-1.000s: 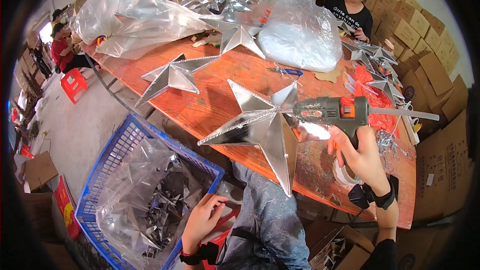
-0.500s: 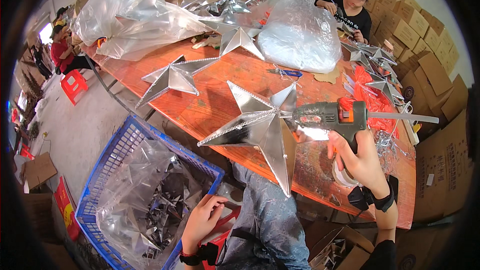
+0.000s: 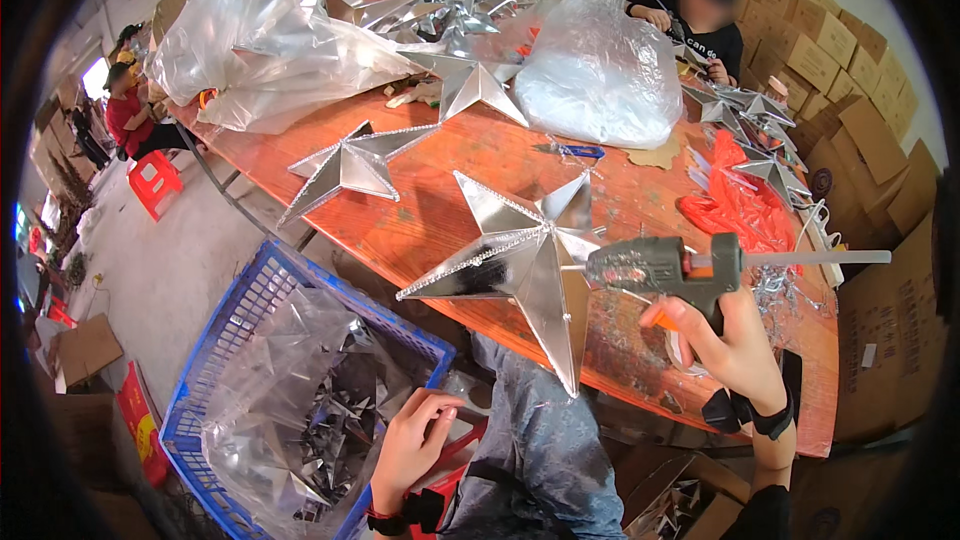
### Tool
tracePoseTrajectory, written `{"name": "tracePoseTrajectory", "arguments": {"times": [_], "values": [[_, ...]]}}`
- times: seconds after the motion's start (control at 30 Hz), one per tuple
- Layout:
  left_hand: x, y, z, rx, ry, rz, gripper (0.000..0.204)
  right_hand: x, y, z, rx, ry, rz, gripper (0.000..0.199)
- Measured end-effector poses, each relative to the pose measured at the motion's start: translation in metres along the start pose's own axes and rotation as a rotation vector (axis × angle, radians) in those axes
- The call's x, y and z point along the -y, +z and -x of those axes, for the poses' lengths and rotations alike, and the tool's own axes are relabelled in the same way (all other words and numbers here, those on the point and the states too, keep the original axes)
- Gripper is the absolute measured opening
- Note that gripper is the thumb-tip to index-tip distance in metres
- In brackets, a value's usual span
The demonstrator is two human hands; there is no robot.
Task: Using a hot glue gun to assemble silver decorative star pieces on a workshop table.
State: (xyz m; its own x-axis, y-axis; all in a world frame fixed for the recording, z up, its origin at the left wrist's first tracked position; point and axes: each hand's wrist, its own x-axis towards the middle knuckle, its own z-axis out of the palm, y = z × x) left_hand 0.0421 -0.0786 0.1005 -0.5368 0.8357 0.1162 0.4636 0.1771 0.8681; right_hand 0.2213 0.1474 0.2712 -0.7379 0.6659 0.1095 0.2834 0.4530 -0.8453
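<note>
My right hand is wrapped around the grip of a dark green glue gun, which has a long translucent glue stick out of its back. The gun's nozzle points left, at the ridge of the lower arm of a large silver star. That star lies on the table's near edge, with beads of glue along its left arm's ridge. My left hand rests by my thigh, near the basket's corner; its fingers are loosely bent, the thumb apart, and nothing shows in them.
A smaller silver star and a blue-handled cutter lie on the orange table. Plastic bags and piled stars are farther back. At lower left stands a blue basket of silver pieces. A co-worker sits across.
The glue gun has moved down with my right hand, its nozzle passing from near the star's centre to its lower arm. My left hand stays about where it was.
</note>
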Motion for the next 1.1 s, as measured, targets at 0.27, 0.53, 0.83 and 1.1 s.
{"name": "tracePoseTrajectory", "arguments": {"times": [0.27, 0.53, 0.83, 1.1], "values": [[-0.044, 0.012, -0.020, 0.109, 0.160, 0.134, 0.038, -0.013, -0.034, 0.050, -0.042, 0.066, -0.101, 0.026], [-0.066, 0.032, -0.026, 0.367, 0.051, 0.207, 0.027, -0.049, -0.056, 0.066, -0.208, 0.361, 0.027, 0.024], [-0.058, 0.038, -0.012, 0.295, 0.091, 0.154, 0.014, -0.101, -0.057, 0.052, -0.332, 0.192, 0.240, 0.038], [-0.055, 0.030, 0.004, 0.303, -0.030, 0.283, 0.016, -0.097, -0.056, 0.055, -0.395, 0.334, 0.413, 0.029]]}}
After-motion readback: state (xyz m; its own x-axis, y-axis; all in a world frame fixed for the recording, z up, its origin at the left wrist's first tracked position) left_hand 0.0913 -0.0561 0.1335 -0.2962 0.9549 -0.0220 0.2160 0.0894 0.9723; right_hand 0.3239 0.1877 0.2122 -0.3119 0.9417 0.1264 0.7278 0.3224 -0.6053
